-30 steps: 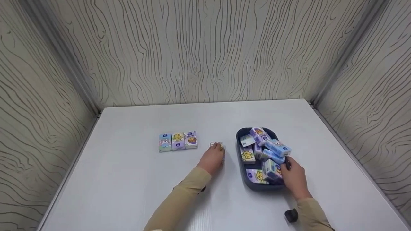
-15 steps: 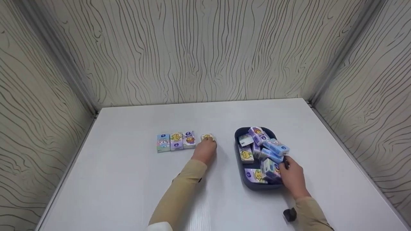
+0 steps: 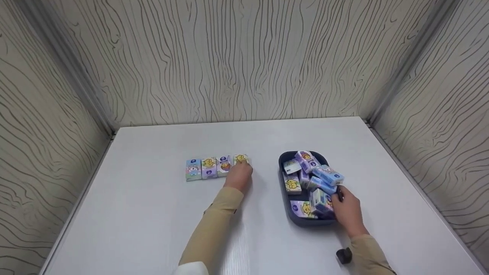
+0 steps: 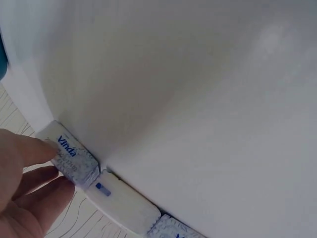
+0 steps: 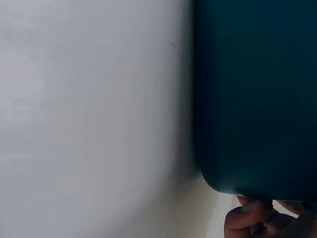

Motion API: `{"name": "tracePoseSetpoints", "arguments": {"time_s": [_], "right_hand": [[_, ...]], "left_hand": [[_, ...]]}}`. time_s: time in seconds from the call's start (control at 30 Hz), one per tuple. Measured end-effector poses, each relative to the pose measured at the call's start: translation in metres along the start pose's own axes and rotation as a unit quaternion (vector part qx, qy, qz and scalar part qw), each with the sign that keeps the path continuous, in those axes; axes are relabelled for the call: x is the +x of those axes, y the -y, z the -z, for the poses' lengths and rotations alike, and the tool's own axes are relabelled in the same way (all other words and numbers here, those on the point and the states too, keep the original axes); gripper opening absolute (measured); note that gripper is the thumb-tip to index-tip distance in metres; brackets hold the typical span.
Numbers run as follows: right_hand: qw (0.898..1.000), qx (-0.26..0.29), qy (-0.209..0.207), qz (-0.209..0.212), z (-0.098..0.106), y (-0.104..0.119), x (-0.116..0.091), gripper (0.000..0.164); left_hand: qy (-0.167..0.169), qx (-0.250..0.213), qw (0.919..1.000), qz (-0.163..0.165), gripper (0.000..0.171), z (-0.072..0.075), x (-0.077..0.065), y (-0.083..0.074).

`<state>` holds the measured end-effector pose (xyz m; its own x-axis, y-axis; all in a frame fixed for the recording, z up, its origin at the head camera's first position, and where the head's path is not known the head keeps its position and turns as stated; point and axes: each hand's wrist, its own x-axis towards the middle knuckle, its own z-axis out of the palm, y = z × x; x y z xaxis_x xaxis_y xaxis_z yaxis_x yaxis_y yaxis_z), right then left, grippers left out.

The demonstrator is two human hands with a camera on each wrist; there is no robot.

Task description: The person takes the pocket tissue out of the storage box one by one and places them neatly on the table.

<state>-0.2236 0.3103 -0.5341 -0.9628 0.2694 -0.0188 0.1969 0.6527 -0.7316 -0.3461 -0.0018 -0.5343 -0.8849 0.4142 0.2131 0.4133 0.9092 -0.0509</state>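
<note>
My left hand (image 3: 239, 176) pinches a small Vinda tissue pack (image 3: 240, 157) printed with a yellow character, at the right end of a row. In the left wrist view, the thumb lies across the pack (image 4: 74, 156) and the fingers bend along its side. Against it stands a purple tissue pack (image 3: 224, 163), then a yellow-and-purple pack (image 3: 209, 168) and a blue-green pack (image 3: 193, 170). My right hand (image 3: 347, 212) grips the right rim of a dark blue-green bin (image 3: 289, 208). In the right wrist view, curled fingers (image 5: 247, 215) show at the edge of the bin (image 5: 257, 99).
Several more tissue packs (image 3: 293, 185) lie heaped at odd angles in the bin, some above its rim. A small black object (image 3: 344, 256) is beside the right sleeve. Wood-grain panels (image 3: 229, 61) enclose the white table (image 3: 153, 221) at the back and sides.
My left hand has moved left with its tissue pack, from apart near the bin to the right end of the row. The right hand stays on the bin.
</note>
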Motion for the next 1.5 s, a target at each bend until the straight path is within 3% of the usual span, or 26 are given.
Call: {"name": "tracePoseSetpoints", "arguments": {"time_s": [0.17, 0.83, 1.1, 1.33, 1.5], "right_hand": [[1.000, -0.006, 0.003, -0.002, 0.002, 0.000, -0.002, 0.052], [1.000, -0.010, 0.008, -0.016, 0.006, -0.002, 0.000, 0.052], [1.000, -0.009, 0.003, -0.014, 0.005, -0.001, 0.000, 0.051], [1.000, -0.007, -0.018, 0.015, 0.001, 0.000, -0.001, 0.047], [1.000, -0.006, -0.012, 0.008, -0.001, 0.002, -0.001, 0.047]], "left_hand": [[-0.006, 0.007, 0.9999, 0.012, 0.012, 0.001, 0.000, 0.001], [-0.035, 0.023, 0.9990, -0.015, 0.013, 0.007, 0.001, -0.006], [-0.019, 0.008, 0.9983, -0.055, 0.024, 0.025, 0.007, -0.027], [-0.072, -0.016, 0.9933, -0.089, 0.031, 0.039, 0.010, -0.053], [-0.054, -0.052, 0.9897, -0.122, 0.040, 0.053, 0.013, -0.078]]}}
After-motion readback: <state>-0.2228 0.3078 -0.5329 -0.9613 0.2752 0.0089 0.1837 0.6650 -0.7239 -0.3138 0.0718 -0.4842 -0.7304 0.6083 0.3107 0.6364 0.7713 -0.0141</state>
